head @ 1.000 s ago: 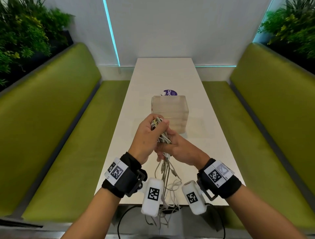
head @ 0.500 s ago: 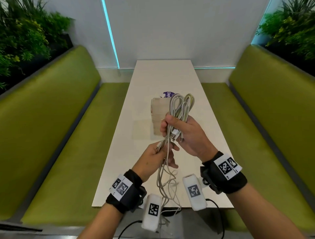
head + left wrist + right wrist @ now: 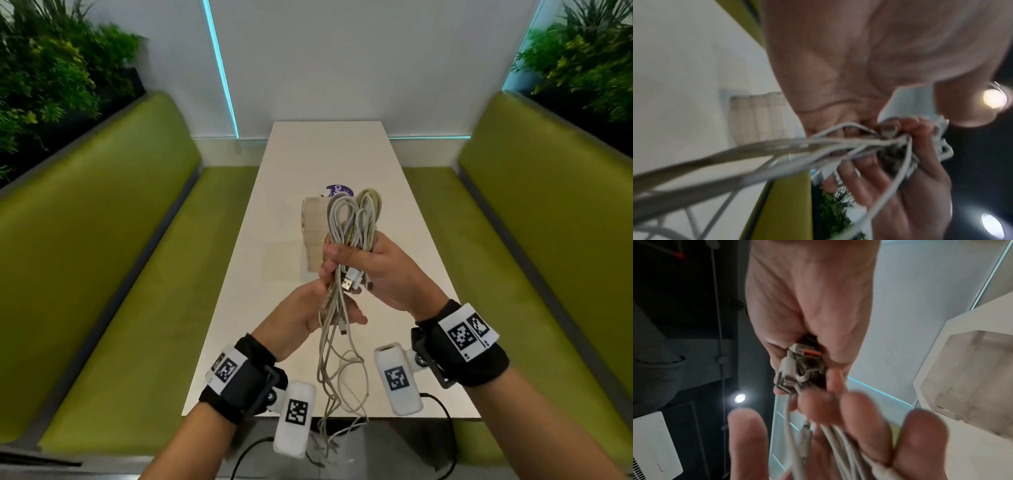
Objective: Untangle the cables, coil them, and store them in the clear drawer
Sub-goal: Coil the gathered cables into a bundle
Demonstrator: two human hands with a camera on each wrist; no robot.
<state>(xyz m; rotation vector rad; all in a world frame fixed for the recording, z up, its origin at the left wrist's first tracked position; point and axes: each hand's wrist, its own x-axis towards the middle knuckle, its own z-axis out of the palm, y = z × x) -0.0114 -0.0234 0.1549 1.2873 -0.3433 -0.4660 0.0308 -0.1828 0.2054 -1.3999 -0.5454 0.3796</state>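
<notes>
A bundle of grey-white cables (image 3: 352, 219) stands in loops above my right hand (image 3: 387, 270), which grips it round the middle above the table. Two USB plugs (image 3: 351, 281) stick out below that fist. Just beneath it, my left hand (image 3: 308, 315) curls loosely round the loose strands (image 3: 337, 370) hanging down past the table's near edge. The clear drawer box (image 3: 313, 219) stands on the table behind the bundle, partly hidden. The right wrist view shows my right hand (image 3: 807, 296) clamping the plugs (image 3: 797, 363), with left fingers (image 3: 869, 415) below. The left wrist view shows blurred cables (image 3: 777, 146) and the drawer (image 3: 756, 116).
The long white table (image 3: 325, 154) runs away from me between two green benches (image 3: 120, 257) (image 3: 531, 240). A round purple label (image 3: 339, 190) lies behind the drawer. Plants line both sides. A black lead (image 3: 442, 407) hangs below the near table edge.
The bundle passed from my left hand to my right, which raised it so the loops stand up. My left hand dropped lower onto the hanging strands. Little moved in the last half second.
</notes>
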